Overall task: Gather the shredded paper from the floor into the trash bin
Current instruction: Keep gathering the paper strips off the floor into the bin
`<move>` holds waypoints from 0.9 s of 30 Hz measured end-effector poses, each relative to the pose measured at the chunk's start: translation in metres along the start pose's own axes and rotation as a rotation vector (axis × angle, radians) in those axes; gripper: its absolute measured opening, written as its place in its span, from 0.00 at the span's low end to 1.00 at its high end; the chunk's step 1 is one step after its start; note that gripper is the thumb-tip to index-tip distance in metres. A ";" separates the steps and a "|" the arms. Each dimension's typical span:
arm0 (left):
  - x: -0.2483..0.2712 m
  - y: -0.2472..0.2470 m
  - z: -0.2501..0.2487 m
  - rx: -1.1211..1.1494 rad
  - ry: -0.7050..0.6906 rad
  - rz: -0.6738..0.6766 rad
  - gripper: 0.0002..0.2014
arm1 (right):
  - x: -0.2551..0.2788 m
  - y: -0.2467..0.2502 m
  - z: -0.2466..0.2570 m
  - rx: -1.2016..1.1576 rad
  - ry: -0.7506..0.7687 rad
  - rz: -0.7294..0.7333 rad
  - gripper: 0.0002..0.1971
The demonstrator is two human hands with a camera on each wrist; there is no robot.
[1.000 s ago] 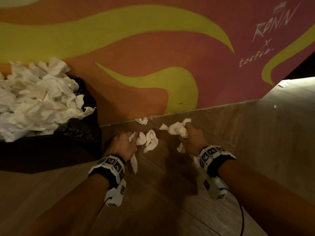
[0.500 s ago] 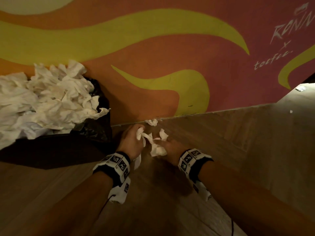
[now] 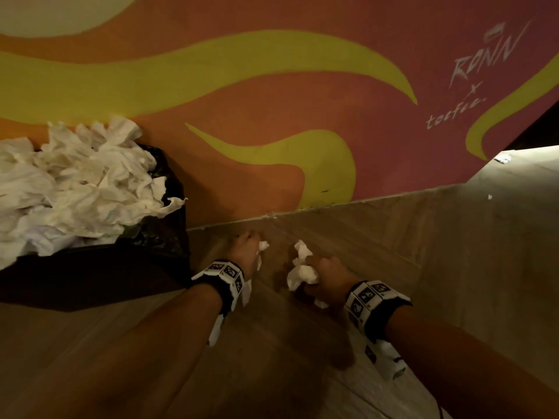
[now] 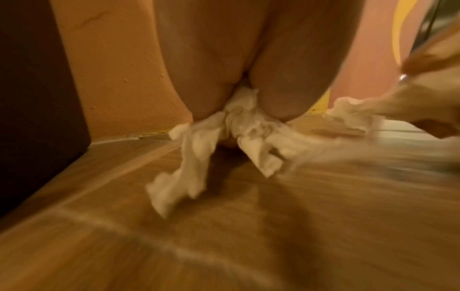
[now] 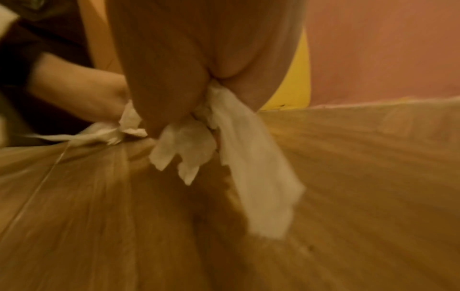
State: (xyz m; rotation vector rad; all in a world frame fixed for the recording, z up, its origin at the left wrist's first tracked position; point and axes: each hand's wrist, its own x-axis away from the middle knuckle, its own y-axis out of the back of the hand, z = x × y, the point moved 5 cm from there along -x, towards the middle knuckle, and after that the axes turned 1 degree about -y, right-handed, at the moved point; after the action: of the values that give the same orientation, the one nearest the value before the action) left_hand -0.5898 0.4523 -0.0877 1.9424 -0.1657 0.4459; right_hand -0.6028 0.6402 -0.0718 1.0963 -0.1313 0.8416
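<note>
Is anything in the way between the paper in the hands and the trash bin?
Nothing visible blocks it. Both the left hand and right hand grip shredded paper, and bare floor separates them from the trash bin. The bin is already heaped above its rim.

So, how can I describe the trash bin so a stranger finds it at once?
Find the orange wall with yellow swirls. At its foot, left of both hands, stands the trash bin. Only it has a black liner, heaped with white paper.

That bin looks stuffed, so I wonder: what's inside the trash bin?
Crumpled white paper is heaped above the trash bin rim, over a black liner. Whatever lies beneath the heap is covered.
</note>
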 end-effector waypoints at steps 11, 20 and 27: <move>0.126 0.103 -0.073 0.115 -0.493 -0.269 0.14 | 0.029 0.102 0.083 0.074 0.113 -0.268 0.11; 0.215 0.276 -0.034 0.036 -0.601 -0.697 0.18 | 0.081 0.160 0.251 -0.034 0.442 -0.413 0.12; 0.209 0.323 0.116 -0.034 -0.083 -0.691 0.17 | 0.051 0.156 0.342 0.200 0.486 -0.341 0.15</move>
State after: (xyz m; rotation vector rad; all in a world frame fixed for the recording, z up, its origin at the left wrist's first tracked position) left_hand -0.4728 0.2339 0.2284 1.8459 0.4347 -0.0964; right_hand -0.5678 0.4154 0.2323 1.0312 0.5422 0.7980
